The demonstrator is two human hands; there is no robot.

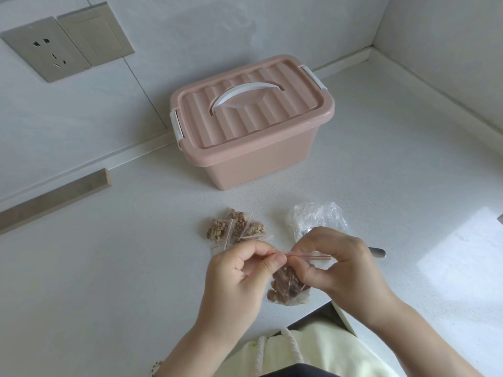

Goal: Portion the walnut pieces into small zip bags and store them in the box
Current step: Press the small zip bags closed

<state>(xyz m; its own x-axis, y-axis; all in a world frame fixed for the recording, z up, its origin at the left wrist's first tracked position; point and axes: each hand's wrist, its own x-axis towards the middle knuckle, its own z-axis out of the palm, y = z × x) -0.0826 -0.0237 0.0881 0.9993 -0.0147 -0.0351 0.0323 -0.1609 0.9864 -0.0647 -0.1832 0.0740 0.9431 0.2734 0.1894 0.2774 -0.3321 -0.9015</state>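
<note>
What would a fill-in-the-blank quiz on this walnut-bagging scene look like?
1. The left hand and right hand pinch the top of a small zip bag whose seal line is coloured ____.
2. The pink storage box has its lid ____.
3. The filled zip bags lie on the counter, to the ____ of the crumpled clear plastic bag.
4. The box's carrying handle is ____.

Missing words: red; closed; left; white.
</note>
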